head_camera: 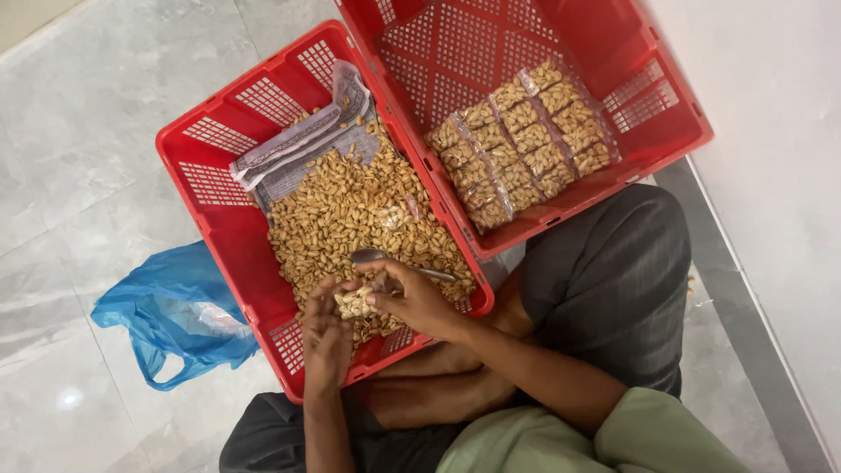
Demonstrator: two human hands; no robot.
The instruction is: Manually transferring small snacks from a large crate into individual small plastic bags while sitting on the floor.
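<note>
A person sits on the floor with two red crates in front. In the middle of the frame, the near red crate (219,219) is full of loose peanuts (350,210) lying on a sheet of newspaper (298,144). A metal spoon (372,256) rests on the nuts, near the hands.

The left hand (326,337) and the right hand (416,298) meet over the lower part of this crate. Together they hold a small clear packet of peanuts (355,303). The fingers of both hands are curled around it. I cannot tell if the packet is closed at the top yet.

At the upper right, the far red crate (648,105) holds rows of filled packets (517,144) lying side by side. So a good many packets are done. A big heap of loose nuts is still left to pack.

A blue plastic bag (175,311) lies on the floor at the lower left.
</note>
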